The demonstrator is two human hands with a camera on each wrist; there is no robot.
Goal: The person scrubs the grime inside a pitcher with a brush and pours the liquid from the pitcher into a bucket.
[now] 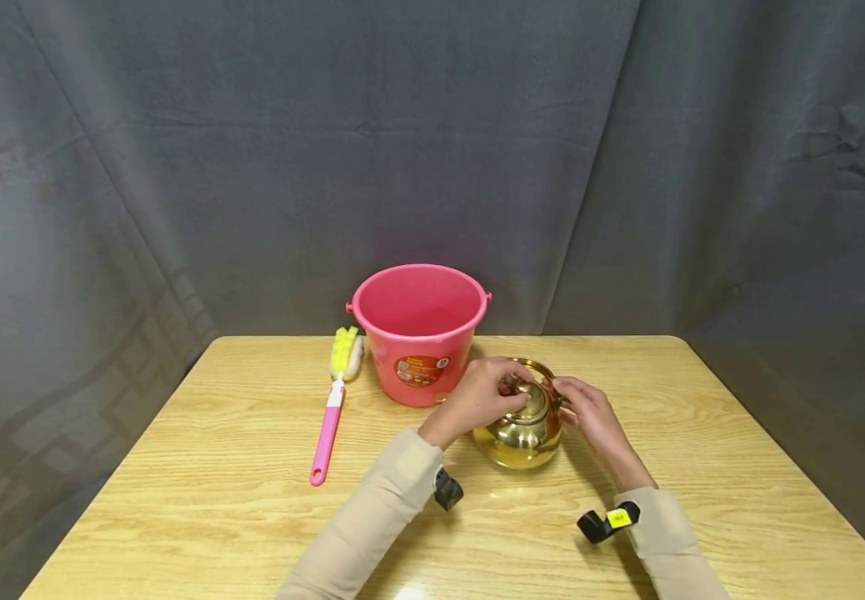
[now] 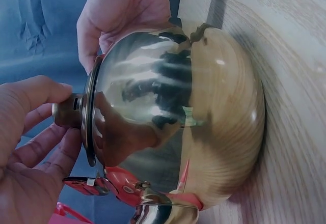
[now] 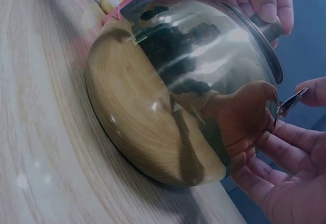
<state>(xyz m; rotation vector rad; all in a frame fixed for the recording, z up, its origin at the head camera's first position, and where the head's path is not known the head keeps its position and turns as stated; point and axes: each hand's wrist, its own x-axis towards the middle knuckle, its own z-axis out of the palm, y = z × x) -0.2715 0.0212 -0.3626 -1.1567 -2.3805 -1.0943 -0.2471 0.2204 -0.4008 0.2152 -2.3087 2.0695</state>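
Note:
A shiny gold-coloured kettle stands on the wooden table. Its round lid sits over the top opening. My left hand pinches the knob of that lid between thumb and fingers. On the opposite side, my right hand grips the kettle at the small metal handle bracket, its fingers around the side of the body. The kettle's spout shows at the lower edge of the left wrist view. Behind the left hand, part of the raised handle is visible.
A pink bucket with an orange label stands just behind and left of the kettle. Left of it lies a brush with a pink handle and a yellow and white head. Grey cloth hangs behind the table.

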